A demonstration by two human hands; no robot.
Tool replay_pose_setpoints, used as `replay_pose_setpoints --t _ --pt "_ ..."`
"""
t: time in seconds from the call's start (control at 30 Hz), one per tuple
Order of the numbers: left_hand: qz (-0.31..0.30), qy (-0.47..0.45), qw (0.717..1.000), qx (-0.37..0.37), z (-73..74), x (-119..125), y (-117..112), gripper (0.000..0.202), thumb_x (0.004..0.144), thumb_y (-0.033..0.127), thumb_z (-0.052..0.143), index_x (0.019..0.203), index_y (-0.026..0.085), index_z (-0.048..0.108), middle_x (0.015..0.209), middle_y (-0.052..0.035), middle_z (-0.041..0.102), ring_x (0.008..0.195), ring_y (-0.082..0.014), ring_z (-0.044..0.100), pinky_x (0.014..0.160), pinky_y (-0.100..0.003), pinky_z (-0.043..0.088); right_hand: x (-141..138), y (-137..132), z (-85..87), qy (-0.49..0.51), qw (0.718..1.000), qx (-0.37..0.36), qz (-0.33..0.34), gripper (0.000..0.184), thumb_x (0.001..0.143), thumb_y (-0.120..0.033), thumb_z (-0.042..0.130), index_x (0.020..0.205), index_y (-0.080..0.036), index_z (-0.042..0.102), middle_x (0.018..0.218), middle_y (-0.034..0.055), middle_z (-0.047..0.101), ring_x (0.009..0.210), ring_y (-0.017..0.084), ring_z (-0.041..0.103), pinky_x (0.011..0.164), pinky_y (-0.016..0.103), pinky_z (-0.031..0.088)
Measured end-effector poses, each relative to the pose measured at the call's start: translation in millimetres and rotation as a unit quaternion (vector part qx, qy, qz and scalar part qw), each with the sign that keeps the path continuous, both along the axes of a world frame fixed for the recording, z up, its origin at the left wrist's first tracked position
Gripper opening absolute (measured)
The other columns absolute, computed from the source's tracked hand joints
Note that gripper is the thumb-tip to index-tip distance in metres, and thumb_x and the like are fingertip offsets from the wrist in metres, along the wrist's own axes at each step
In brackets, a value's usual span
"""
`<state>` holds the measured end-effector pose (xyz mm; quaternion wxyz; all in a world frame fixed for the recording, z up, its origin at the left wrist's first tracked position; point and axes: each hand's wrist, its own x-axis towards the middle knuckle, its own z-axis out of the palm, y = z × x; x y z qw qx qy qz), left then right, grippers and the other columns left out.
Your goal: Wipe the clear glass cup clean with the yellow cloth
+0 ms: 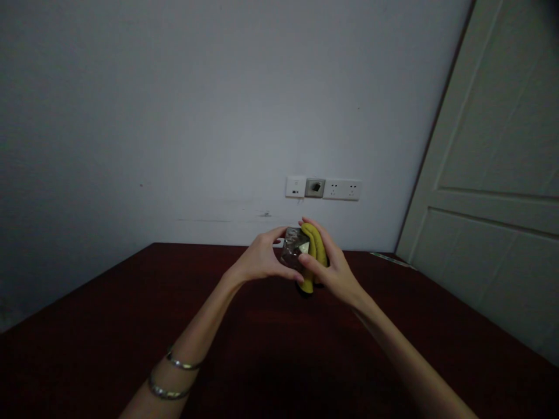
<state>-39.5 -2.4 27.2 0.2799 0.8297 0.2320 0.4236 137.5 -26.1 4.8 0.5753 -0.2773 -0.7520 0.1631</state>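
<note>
The right hand (331, 272) is closed around a pair of yellow bananas (316, 247), its fingers curling over their top and its thumb lying across the front of a crinkled, shiny plastic packet (294, 248). The left hand (261, 260) is curved around the packet's other side, with its fingertips (283, 233) at the upper edge and its lower fingers reaching toward the bottom, so both hands are clenched on the same small bundle. How hard each one presses cannot be told from this view. The work in hand is holding the packet and the bananas together in front of the body, clear of the surface. The packet looks silvery and creased, with a pale patch showing near the thumb, while the bananas are a dull yellow with darker tips. The bundle is above the far half of the dark red wooden table (271, 317). Two metal bangles (173, 373) circle the left forearm over the table's near part, a wall socket panel (323, 188) sits above its far edge, and a white panelled door (484, 157) stands beyond its right side.
</note>
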Motion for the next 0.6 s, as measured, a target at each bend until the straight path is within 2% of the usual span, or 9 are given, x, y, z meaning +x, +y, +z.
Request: replay_pose_setpoints --t 0.1,0.23,0.3,0.4,0.5,0.6 --pt "0.027 0.004 0.999 0.035 -0.8 1.0 -1.0 0.08 0.045 0.036 0.086 0.116 0.014 0.056 0.114 -0.0102 0.063 0.105 -0.0252 0.058 0.095 -0.039 0.044 0.2 -4.1 3.6 -0.023 0.998 0.051 -0.033 0.043 0.087 -0.041 0.051 0.127 -0.024 0.05 0.128 0.01 0.055 0.12 0.025 0.051 0.103 0.047 0.039" --pt "0.05 0.007 0.997 0.052 -1.7 3.2 -3.6 0.073 0.052 0.029 0.082 0.118 0.014 0.054 0.11 -0.0082 0.064 0.102 -0.0242 0.059 0.093 -0.039 0.045 -2.5 -11.1 5.5 -0.099 0.979 0.163 -0.069 0.035 0.088 -0.032 0.052 0.122 -0.025 0.055 0.137 0.01 0.048 0.126 0.024 0.046 0.105 0.047 0.038" --pt "0.059 0.01 0.997 0.054 -1.9 4.3 -5.2 0.073 0.054 0.028 0.081 0.12 0.015 0.053 0.107 -0.0075 0.065 0.1 -0.024 0.06 0.092 -0.039 0.045 -3.7 -11.7 5.2 -0.111 0.974 0.186 -0.066 0.032 0.088 -0.028 0.051 0.12 -0.025 0.058 0.139 0.0097 0.046 0.126 0.024 0.046 0.104 0.046 0.04" --pt "0.054 0.011 0.997 0.06 -1.4 5.7 -7.4 0.079 0.05 0.035 0.083 0.12 0.016 0.052 0.112 -0.0089 0.063 0.103 -0.0252 0.059 0.094 -0.04 0.044 -4.9 -7.0 4.7 -0.047 0.983 0.168 -0.059 0.028 0.09 -0.028 0.048 0.115 -0.027 0.061 0.132 0.0069 0.054 0.123 0.022 0.05 0.104 0.046 0.04" --pt "0.025 0.017 0.997 0.075 -0.6 6.9 -9.2 0.082 0.048 0.038 0.084 0.12 0.016 0.053 0.117 -0.0097 0.061 0.106 -0.0252 0.057 0.096 -0.038 0.043 -6.0 0.3 5.0 0.055 0.993 0.096 -0.046 0.025 0.091 -0.032 0.046 0.106 -0.026 0.066 0.119 0.005 0.065 0.116 0.021 0.057 0.102 0.045 0.043" --pt "0.017 0.026 0.997 0.076 0.1 7.7 -10.4 0.081 0.049 0.039 0.084 0.12 0.014 0.053 0.115 -0.0101 0.062 0.104 -0.0243 0.058 0.095 -0.037 0.044 -6.5 3.3 5.0 0.094 0.994 0.049 -0.038 0.024 0.091 -0.034 0.048 0.101 -0.025 0.067 0.113 0.0048 0.068 0.112 0.021 0.06 0.099 0.043 0.046"
